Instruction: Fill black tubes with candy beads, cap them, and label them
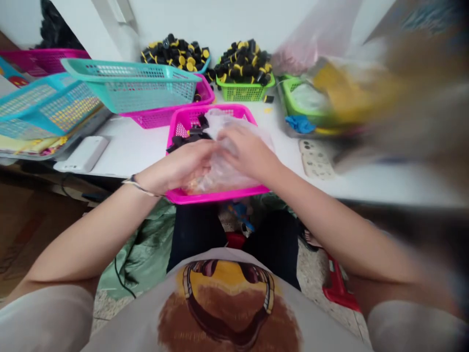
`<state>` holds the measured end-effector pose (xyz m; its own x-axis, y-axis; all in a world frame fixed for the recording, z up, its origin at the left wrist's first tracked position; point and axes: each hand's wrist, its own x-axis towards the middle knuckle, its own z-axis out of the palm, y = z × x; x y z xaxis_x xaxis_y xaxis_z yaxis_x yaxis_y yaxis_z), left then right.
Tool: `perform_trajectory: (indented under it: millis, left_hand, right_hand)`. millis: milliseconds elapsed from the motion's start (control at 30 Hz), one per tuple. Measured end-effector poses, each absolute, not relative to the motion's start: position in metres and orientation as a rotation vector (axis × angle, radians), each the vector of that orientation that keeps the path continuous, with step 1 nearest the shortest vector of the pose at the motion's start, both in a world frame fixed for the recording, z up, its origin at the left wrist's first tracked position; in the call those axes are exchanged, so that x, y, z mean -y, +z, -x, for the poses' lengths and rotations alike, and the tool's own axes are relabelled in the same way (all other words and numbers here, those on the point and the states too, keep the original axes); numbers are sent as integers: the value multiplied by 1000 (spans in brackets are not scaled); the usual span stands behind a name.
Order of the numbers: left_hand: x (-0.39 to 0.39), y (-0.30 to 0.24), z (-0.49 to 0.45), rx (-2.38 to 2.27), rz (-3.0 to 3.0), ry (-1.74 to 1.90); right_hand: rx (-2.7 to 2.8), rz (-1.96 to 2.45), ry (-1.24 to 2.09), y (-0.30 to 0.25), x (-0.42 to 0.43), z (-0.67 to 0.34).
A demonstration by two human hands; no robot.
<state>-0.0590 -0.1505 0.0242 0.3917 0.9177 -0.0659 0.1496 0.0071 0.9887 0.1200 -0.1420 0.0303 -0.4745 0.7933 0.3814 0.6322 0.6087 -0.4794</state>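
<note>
A thin clear plastic bag (pixel 223 120) lies crumpled in a bright pink basket (pixel 216 197) at the table's front edge. My right hand (pixel 249 149) has its fingers curled into the bag from the right, closed on the film. From the left, my left hand (pixel 190 161) pinches the bag's near side, its fingertips partly hidden by the plastic. Black pieces (pixel 183 141), one with a yellow end, lie in the basket's left part beyond my left hand. Small orange-yellow bits show under the bag near my left fingers, too blurred to name.
Black-and-yellow caps fill a green basket (pixel 245 92) and a blue basket (pixel 205 67) at the back. Teal (pixel 128 88) and blue baskets (pixel 47 107) stand left, near a white box-shaped device (pixel 84 152). A patterned phone case (pixel 315 159) lies right, beside a blurred person (pixel 421 98).
</note>
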Motion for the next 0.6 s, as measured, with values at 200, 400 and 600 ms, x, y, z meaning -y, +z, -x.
perform_trajectory:
  millis: [200,400,600]
  left_hand:
    - [170,21,60,-907,-2523,482]
    - [138,5,44,-966,-2897,174]
    - [143,15,68,-1003,-2866,56]
  right_hand:
    - [2068,1490,550,7,108,-135]
    - [1771,1334,774,26,172,-184]
    - [892,1425,937,-73,274,-236]
